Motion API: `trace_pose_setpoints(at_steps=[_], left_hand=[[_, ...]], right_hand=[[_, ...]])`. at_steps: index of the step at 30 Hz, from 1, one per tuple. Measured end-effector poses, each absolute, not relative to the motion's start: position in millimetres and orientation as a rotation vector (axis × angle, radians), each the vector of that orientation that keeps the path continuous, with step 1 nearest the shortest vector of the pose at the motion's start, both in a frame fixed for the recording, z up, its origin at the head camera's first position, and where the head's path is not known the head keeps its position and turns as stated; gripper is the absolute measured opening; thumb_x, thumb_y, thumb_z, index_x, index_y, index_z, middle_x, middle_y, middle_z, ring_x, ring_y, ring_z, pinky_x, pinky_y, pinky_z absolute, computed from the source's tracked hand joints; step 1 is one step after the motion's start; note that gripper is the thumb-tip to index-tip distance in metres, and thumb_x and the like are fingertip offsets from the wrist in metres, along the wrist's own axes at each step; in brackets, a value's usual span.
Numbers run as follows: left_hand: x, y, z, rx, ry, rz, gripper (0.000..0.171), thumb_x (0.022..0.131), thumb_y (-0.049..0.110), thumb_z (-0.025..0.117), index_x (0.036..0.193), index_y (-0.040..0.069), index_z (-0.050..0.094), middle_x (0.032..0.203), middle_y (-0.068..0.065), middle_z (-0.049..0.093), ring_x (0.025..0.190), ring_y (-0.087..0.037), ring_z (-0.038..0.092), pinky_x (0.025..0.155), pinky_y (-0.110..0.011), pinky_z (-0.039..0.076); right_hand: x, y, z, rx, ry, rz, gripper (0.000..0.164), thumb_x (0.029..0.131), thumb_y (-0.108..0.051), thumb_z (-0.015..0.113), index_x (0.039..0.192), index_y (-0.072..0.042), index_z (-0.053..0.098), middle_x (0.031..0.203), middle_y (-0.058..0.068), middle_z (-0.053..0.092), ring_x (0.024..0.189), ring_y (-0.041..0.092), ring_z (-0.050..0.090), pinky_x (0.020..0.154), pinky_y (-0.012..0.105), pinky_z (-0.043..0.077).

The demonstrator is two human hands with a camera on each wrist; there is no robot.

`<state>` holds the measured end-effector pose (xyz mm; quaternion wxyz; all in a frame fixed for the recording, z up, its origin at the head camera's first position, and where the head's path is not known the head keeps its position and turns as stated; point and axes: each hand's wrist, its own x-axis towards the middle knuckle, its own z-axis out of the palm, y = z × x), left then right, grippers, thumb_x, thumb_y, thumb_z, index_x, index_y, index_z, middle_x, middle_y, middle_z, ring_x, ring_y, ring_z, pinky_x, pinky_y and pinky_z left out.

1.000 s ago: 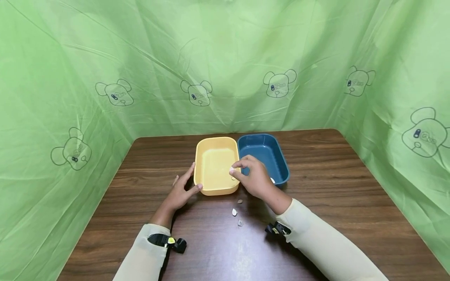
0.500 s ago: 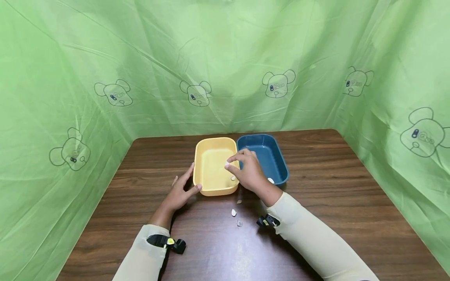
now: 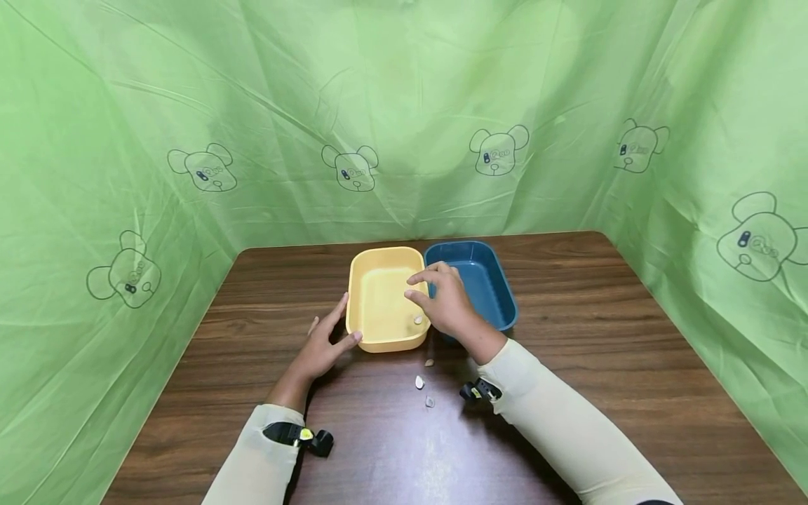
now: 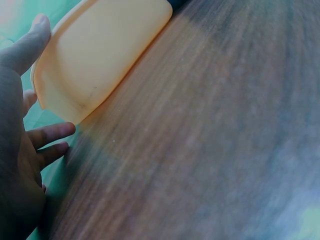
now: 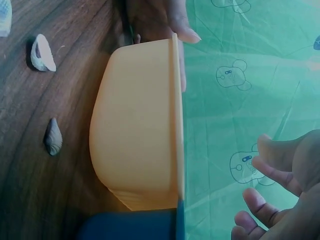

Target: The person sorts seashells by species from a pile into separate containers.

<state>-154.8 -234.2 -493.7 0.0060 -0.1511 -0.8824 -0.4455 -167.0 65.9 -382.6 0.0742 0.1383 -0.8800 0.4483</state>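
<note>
Thumb and fingers of the right hand (image 3: 447,301) have parted since the earlier frame, and in the head view nothing shows in the gap between them. That hand hangs over the right side of the yellow tray (image 3: 391,346) and partly hides the blue tray (image 3: 505,291). One shell (image 3: 418,320) lies on the yellow tray's floor by its near right corner. On the table (image 3: 600,315) lie the far shell (image 3: 429,362), middle shell (image 3: 419,382) and near shell (image 3: 430,402). The step looks like a release: best done well inside the rim, fingers spread fully so nothing clings, then lifted clear without knocking the wall. The left hand (image 3: 320,347) braces the left side with straight fingers, thumb at the near corner.

From the left wrist, the thumb rests on the rim while the lower fingertips sit close to the base; whether they touch, I cannot tell. Light, even pressure should keep the tray from sliding.

From the right wrist, the right hand is apart from the wall, fingers loosely bent, no shell visible among them. The shells on the table look small and low, so a pinch across the edges should lift them best.
</note>
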Motion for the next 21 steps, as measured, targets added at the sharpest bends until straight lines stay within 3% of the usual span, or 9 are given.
trace_pose_setpoints(at_steps=[10,15,21], left_hand=[[-155,-234,-492,-0.469,-2.781,-1.375,0.092,0.104,0.043,0.072,0.177,0.035,0.016,0.18,-0.006,0.032,0.167,-0.039,0.03,0.129,-0.079,-0.005],[-156,-234,-493,-0.472,-2.772,-1.386,0.092,0.104,0.042,0.072,0.177,0.031,0.017,0.179,-0.006,0.033,0.167,-0.038,0.03,0.129,-0.078,-0.006],[-156,-234,-494,-0.469,-2.77,-1.391,0.091,0.105,0.042,0.072,0.177,0.035,0.016,0.179,-0.005,0.035,0.167,-0.038,0.029,0.129,-0.079,-0.006]], right_hand=[[-167,74,-381,0.365,-2.678,1.327,0.024,0.1,-0.018,0.082,0.122,-0.007,0.083,0.132,0.018,0.064,0.131,0.039,0.054,0.109,0.058,0.047],[-162,76,-381,0.391,-2.647,1.349,0.026,0.098,-0.016,0.084,0.121,-0.005,0.082,0.132,0.018,0.064,0.13,0.04,0.054,0.109,0.059,0.046],[-152,79,-379,0.432,-2.541,1.376,0.024,0.094,-0.011,0.086,0.117,-0.004,0.083,0.128,0.018,0.066,0.129,0.04,0.057,0.111,0.06,0.046]])
